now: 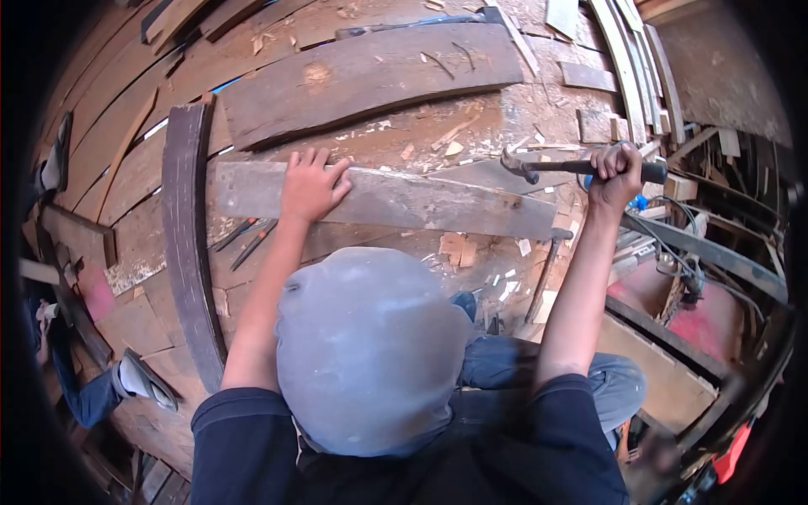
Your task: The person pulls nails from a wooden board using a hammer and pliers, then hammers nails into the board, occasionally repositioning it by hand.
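Observation:
My left hand [315, 185] rests with spread fingers on the upper edge of a long grey board [421, 199], near its left end. My right hand [616, 172] is wrapped round the dark handle of a claw hammer [551, 167], held up at the board's right end with its head pointing left. Below the board's right end a second hammer [551, 265] lies on the floor. Two thin tools with dark handles [252, 244] lie below the board, left of my left forearm. A dark beam [187, 227] stretches past the board's left end.
A wide brown plank [379, 80] lies beyond the board. Wood chips and offcuts [459, 248] are scattered around. At the right are cables [686, 244] and a wooden frame [656, 362]. Another person's foot [145, 379] shows at the lower left.

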The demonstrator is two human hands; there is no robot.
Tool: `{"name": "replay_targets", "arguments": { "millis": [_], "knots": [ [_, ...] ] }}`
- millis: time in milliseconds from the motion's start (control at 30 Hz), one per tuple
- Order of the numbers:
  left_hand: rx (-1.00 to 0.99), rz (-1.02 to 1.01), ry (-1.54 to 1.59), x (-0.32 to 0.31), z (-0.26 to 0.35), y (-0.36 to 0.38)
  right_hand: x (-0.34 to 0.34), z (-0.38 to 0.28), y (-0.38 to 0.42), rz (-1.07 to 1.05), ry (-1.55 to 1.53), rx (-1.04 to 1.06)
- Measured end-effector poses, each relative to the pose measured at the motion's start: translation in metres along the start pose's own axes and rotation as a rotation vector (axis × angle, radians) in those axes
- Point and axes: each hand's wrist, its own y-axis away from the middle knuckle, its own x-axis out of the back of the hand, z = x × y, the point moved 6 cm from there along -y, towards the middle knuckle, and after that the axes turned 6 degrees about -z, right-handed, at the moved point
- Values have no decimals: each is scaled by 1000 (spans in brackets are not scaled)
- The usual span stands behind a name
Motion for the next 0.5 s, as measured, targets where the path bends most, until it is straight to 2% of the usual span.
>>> {"name": "replay_targets", "arguments": {
  "millis": [233,267,367,400,433,500],
  "knots": [
    [-7,-37,-44,1,2,-2,-12,-92,-23,-121,107,-13],
    [43,-60,-59,-2,-1,-2,-18,-110,-26,-127,135,-7],
    [379,34,201,0,5,-25,-34,-161,-23,-134,188,11],
    [295,75,485,-5,13,-40,-36,-175,-25,-243,185,4],
    [233,-24,776,-13,32,-60,-42,-186,-21,-302,153,-4],
    [-118,-116,859,27,112,-97,-49,-208,-12,-389,168,10]
  ]
}}
